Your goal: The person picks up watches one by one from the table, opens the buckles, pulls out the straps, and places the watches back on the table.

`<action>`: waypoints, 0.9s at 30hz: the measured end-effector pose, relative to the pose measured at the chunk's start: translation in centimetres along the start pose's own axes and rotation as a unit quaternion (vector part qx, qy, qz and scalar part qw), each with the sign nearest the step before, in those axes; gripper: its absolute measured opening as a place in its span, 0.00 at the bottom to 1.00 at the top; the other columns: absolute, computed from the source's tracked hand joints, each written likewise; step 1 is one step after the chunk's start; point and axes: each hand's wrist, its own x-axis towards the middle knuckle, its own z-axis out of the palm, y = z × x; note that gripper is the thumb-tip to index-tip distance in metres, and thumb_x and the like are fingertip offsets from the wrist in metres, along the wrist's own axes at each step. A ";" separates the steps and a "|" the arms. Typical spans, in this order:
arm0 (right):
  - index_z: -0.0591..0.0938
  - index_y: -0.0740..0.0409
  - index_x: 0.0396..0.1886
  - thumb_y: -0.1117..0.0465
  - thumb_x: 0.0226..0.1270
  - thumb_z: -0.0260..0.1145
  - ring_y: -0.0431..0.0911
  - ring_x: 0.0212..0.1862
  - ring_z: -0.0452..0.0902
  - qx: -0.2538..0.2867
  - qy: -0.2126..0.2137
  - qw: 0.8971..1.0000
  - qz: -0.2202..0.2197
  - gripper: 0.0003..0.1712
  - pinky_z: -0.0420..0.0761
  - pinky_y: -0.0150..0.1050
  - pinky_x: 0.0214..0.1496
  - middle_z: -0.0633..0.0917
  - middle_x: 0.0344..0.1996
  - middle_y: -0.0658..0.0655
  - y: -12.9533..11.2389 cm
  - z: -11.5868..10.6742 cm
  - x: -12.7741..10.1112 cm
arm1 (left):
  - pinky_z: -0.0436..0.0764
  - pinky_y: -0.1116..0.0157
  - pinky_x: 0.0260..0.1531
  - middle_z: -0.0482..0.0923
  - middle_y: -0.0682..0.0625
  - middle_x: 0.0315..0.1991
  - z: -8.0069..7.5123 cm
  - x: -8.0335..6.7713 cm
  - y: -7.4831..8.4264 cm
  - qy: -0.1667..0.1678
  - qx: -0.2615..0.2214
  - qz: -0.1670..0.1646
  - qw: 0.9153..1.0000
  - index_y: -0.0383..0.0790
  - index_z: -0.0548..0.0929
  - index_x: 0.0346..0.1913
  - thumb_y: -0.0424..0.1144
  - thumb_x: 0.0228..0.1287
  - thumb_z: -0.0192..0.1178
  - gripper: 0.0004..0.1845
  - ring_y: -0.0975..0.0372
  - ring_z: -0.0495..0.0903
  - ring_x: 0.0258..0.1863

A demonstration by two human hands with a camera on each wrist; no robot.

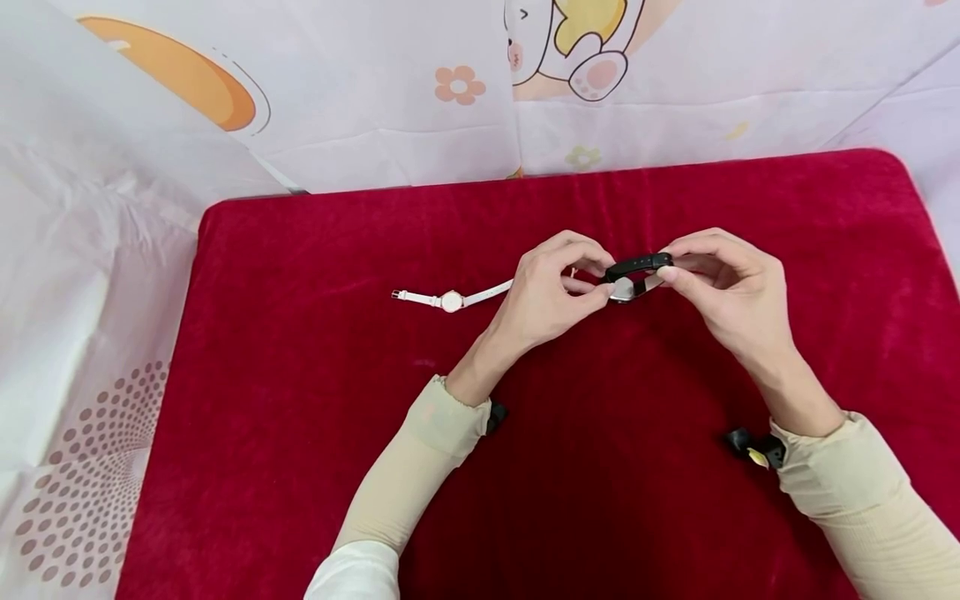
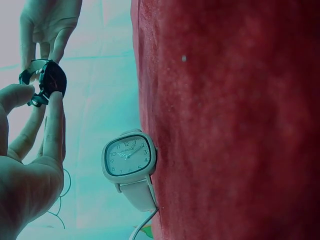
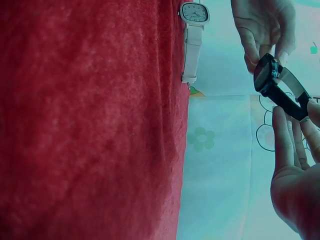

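A black wristwatch is held up between the two hands, its strap bent round into a loop. My left hand pinches it at the case, with thumb and fingers on opposite sides. On the other side, my right hand pinches the strap end between thumb and fingers. In the right wrist view the dark case faces away from that hand. A white-strapped watch lies stretched out to the left, part of its strap hidden behind the left hand. The left wrist view shows its numbered dial.
Red velvety cloth covers the table. Behind it hangs a pale curtain with cartoon prints, and another pale sheet hangs at the left. Dark wrist devices sit at the sleeve cuffs.
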 end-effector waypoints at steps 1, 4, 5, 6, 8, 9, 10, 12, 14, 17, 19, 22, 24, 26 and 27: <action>0.77 0.88 0.41 0.89 0.53 0.63 0.50 0.36 0.86 -0.001 0.000 1.000 0.000 0.14 0.86 0.37 0.40 0.84 0.37 0.65 0.0 0.0 0.0 | 0.84 0.72 0.39 0.78 0.51 0.45 0.0 0.0 0.0 0.000 0.003 -0.001 1.000 0.38 0.85 0.44 0.28 0.58 0.68 0.10 0.64 0.81 0.41; 0.77 0.88 0.41 0.89 0.53 0.63 0.50 0.36 0.86 -0.002 0.000 1.000 -0.001 0.14 0.86 0.37 0.40 0.84 0.37 0.65 -0.1 -0.1 0.0 | 0.84 0.73 0.39 0.78 0.52 0.45 0.0 0.1 0.0 -0.006 0.008 -0.005 1.000 0.38 0.85 0.44 0.29 0.59 0.68 0.10 0.63 0.81 0.41; 0.77 0.88 0.41 0.90 0.53 0.63 0.50 0.36 0.86 0.000 0.000 1.000 -0.001 0.14 0.86 0.37 0.40 0.84 0.37 0.65 -0.1 -0.1 0.0 | 0.84 0.73 0.39 0.78 0.52 0.45 -0.1 0.1 0.0 -0.007 0.007 -0.004 1.000 0.38 0.85 0.44 0.29 0.59 0.68 0.10 0.63 0.82 0.41; 0.77 0.88 0.41 0.90 0.52 0.63 0.50 0.36 0.86 0.001 -0.001 1.000 -0.002 0.14 0.86 0.37 0.40 0.84 0.37 0.65 -0.1 -0.1 -0.1 | 0.84 0.73 0.39 0.78 0.52 0.45 -0.1 0.0 0.0 -0.009 0.006 -0.004 1.000 0.38 0.85 0.44 0.29 0.59 0.69 0.10 0.62 0.82 0.42; 0.77 0.88 0.42 0.90 0.52 0.63 0.50 0.36 0.86 0.005 -0.001 1.000 -0.002 0.14 0.86 0.36 0.40 0.84 0.37 0.65 -0.1 -0.1 -0.1 | 0.84 0.72 0.38 0.78 0.52 0.45 0.0 0.0 -0.1 -0.010 0.004 0.001 1.000 0.37 0.85 0.43 0.29 0.59 0.69 0.10 0.59 0.82 0.42; 0.77 0.88 0.42 0.90 0.52 0.63 0.50 0.37 0.86 0.007 -0.001 1.000 -0.001 0.15 0.86 0.36 0.40 0.85 0.37 0.65 -0.1 -0.1 -0.1 | 0.84 0.72 0.38 0.78 0.51 0.45 -0.1 0.0 -0.1 -0.010 0.002 0.003 1.000 0.37 0.85 0.43 0.29 0.59 0.69 0.10 0.59 0.82 0.42; 0.77 0.88 0.42 0.90 0.52 0.63 0.50 0.37 0.86 0.010 -0.001 1.000 -0.001 0.15 0.86 0.36 0.40 0.85 0.37 0.65 -0.1 -0.1 -0.1 | 0.84 0.72 0.38 0.78 0.51 0.45 -0.1 -0.1 -0.1 -0.010 0.002 0.005 1.000 0.37 0.85 0.43 0.29 0.59 0.69 0.10 0.58 0.82 0.41; 0.77 0.88 0.42 0.91 0.52 0.63 0.50 0.37 0.86 0.010 0.001 1.000 -0.002 0.15 0.86 0.36 0.40 0.85 0.37 0.65 -0.1 -0.1 -0.1 | 0.84 0.72 0.38 0.78 0.51 0.44 -0.2 -0.1 -0.2 -0.011 0.000 0.003 1.000 0.36 0.86 0.43 0.29 0.59 0.69 0.10 0.60 0.82 0.41; 0.77 0.88 0.42 0.90 0.52 0.63 0.49 0.37 0.86 0.009 0.003 1.000 -0.001 0.15 0.86 0.35 0.40 0.85 0.37 0.65 -0.1 -0.1 0.0 | 0.84 0.72 0.38 0.78 0.51 0.44 -0.3 -0.1 -0.1 -0.013 0.002 0.002 1.000 0.37 0.86 0.43 0.29 0.58 0.70 0.10 0.62 0.82 0.40; 0.77 0.88 0.42 0.90 0.52 0.63 0.50 0.37 0.86 0.013 0.002 1.000 0.002 0.15 0.86 0.36 0.40 0.85 0.37 0.65 -0.1 -0.1 0.0 | 0.84 0.72 0.39 0.79 0.52 0.44 -0.4 0.0 -0.1 -0.018 0.005 -0.002 1.000 0.37 0.86 0.44 0.30 0.58 0.71 0.10 0.65 0.81 0.40; 0.77 0.88 0.42 0.90 0.53 0.63 0.50 0.37 0.85 0.013 0.001 1.000 0.005 0.14 0.86 0.36 0.39 0.85 0.37 0.65 -0.1 0.0 0.0 | 0.84 0.72 0.39 0.79 0.53 0.44 -0.4 0.0 0.0 -0.020 0.006 -0.007 1.000 0.38 0.87 0.45 0.32 0.59 0.71 0.11 0.67 0.81 0.40; 0.77 0.88 0.42 0.90 0.53 0.63 0.50 0.37 0.85 0.016 -0.001 1.000 0.005 0.14 0.86 0.37 0.39 0.85 0.37 0.65 -0.1 0.0 0.0 | 0.84 0.72 0.38 0.79 0.53 0.44 -0.4 0.0 0.0 -0.018 0.002 -0.011 1.000 0.39 0.87 0.45 0.34 0.60 0.71 0.10 0.69 0.81 0.40; 0.77 0.88 0.42 0.90 0.53 0.63 0.51 0.37 0.85 0.016 -0.004 1.000 0.003 0.14 0.86 0.38 0.39 0.85 0.37 0.66 -0.1 0.1 0.0 | 0.84 0.71 0.38 0.80 0.53 0.43 -0.4 0.0 0.1 -0.012 -0.003 -0.010 1.000 0.39 0.87 0.45 0.35 0.61 0.70 0.10 0.70 0.81 0.39; 0.77 0.88 0.42 0.90 0.53 0.62 0.52 0.36 0.86 0.021 -0.007 1.000 0.002 0.14 0.86 0.39 0.39 0.85 0.37 0.66 0.0 0.1 0.0 | 0.85 0.70 0.36 0.81 0.53 0.42 -0.4 0.0 0.1 -0.004 -0.005 -0.003 1.000 0.38 0.87 0.44 0.35 0.61 0.70 0.09 0.70 0.82 0.37; 0.77 0.89 0.42 0.90 0.52 0.62 0.52 0.36 0.86 0.022 -0.008 1.000 0.001 0.15 0.86 0.39 0.39 0.85 0.37 0.67 0.0 0.1 0.0 | 0.85 0.70 0.34 0.81 0.53 0.41 -0.4 0.0 0.1 0.001 -0.005 0.003 1.000 0.38 0.87 0.43 0.35 0.61 0.70 0.08 0.70 0.82 0.37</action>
